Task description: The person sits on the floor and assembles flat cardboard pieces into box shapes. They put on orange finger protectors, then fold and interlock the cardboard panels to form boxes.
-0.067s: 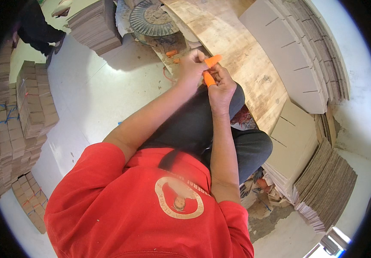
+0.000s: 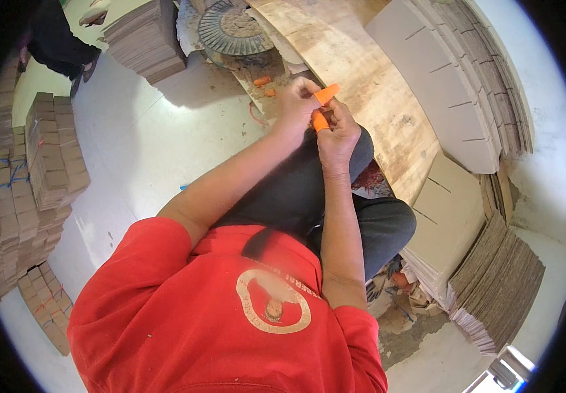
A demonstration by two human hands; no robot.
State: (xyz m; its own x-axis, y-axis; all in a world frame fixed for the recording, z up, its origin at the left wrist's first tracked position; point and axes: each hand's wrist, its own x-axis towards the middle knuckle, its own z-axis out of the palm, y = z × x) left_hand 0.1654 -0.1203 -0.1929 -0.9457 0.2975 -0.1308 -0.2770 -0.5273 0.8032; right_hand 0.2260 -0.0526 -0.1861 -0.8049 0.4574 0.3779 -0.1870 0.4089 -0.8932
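My hands meet above my bent knee, beside the wooden board. An orange finger cot [image 2: 327, 95] points up and to the right from the curled fingers of my left hand [image 2: 293, 105]. The fingers of my right hand [image 2: 340, 130] close in at its lower side. A second orange finger cot [image 2: 320, 120] covers my right thumb. Whether the upper cot sits on a left finger or is only pinched, I cannot tell. More orange pieces [image 2: 262, 80] lie on a low, dirty surface beyond my left hand.
A wooden board [image 2: 368, 78] runs along my right. Slotted cardboard sheets [image 2: 443, 85] and a cardboard stack [image 2: 496, 281] stand beyond it. A round ribbed dish [image 2: 234, 29] sits ahead. Cardboard bundles [image 2: 53, 150] line the left; another person's dark-trousered leg [image 2: 60, 46] shows at far left.
The upper finger cot and my left fingers have shifted very slightly. My right hand holds nearly the same place.
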